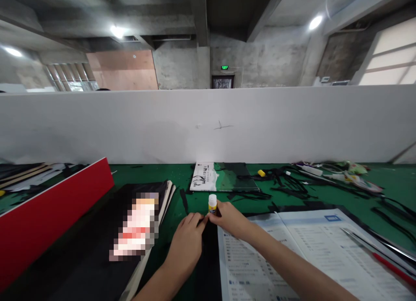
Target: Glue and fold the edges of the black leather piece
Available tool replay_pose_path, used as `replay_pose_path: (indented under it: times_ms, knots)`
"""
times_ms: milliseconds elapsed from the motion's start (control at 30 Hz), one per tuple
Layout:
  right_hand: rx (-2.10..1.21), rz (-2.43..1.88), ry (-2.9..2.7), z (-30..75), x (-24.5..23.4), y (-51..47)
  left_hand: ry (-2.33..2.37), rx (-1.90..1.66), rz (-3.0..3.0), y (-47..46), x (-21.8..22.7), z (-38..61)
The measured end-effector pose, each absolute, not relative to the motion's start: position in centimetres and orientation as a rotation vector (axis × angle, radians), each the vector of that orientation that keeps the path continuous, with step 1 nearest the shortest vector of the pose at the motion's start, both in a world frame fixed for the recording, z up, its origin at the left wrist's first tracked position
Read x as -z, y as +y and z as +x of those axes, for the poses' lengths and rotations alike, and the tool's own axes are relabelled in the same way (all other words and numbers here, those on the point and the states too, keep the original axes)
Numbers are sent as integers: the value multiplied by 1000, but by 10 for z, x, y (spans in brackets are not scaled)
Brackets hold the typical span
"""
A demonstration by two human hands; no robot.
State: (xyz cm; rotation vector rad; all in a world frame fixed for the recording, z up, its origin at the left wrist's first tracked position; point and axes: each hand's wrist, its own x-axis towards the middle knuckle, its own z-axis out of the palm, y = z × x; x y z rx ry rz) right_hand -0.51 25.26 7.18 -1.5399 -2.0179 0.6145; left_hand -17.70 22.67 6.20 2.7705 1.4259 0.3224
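My right hand (231, 217) is closed around a glue stick (212, 204), which stands upright with its white end up and its yellow body partly behind my fingers. The glue stick's lower end is hidden. Just to the left, my left hand (189, 236) has its fingers bent together, the tips at the top edge of a sheet of black paper (211, 257). Its fingertips seem to pinch that edge, though the grip is partly hidden. An open book (256, 253) with printed pages lies on the black paper, under my right forearm. A small yellow cap (261, 173) lies further back.
A black-covered book (87, 231) and a red board (78, 197) are at the left. Behind lies a green-and-white booklet (224, 177). Black scraps (289, 184) litter the green table (130, 173). Scissors (367, 247) rest on the open book's right page. A white partition (146, 127) closes off the back.
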Motion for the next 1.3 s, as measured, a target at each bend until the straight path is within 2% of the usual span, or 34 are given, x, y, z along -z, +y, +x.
replay_pose_path:
  times_ms: [1300]
  knots:
    - [-749, -1443, -2028, 1, -72, 252, 1453, -407, 2717, 227, -60, -176]
